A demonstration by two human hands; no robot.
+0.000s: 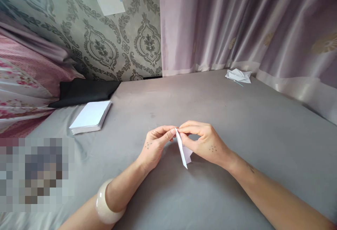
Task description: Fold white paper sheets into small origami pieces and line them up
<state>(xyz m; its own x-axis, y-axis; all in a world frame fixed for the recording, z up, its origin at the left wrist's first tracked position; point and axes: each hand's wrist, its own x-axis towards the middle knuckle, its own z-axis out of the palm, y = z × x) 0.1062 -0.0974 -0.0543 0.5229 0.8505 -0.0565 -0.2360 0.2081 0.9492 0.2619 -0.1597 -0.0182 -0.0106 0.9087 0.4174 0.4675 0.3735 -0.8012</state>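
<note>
A small folded piece of white paper (181, 149) is held up between my two hands, its narrow creased edge facing me and a wider flap showing on the right. My left hand (158, 144) pinches its upper tip between thumb and fingers. On the other side, my right hand (206, 140) grips the same upper part with thumb and fingertips. The paper's lower end hangs just above the grey sheet (163, 195). Some fingertips are hidden behind the paper.
A thick stack of white paper (91, 116) lies at the left, by a black cloth (86, 91). Several folded white papers (239, 76) and a thin stick (238, 83) lie far right near the curtain (210, 23). A blurred patch (39, 173) covers the lower left.
</note>
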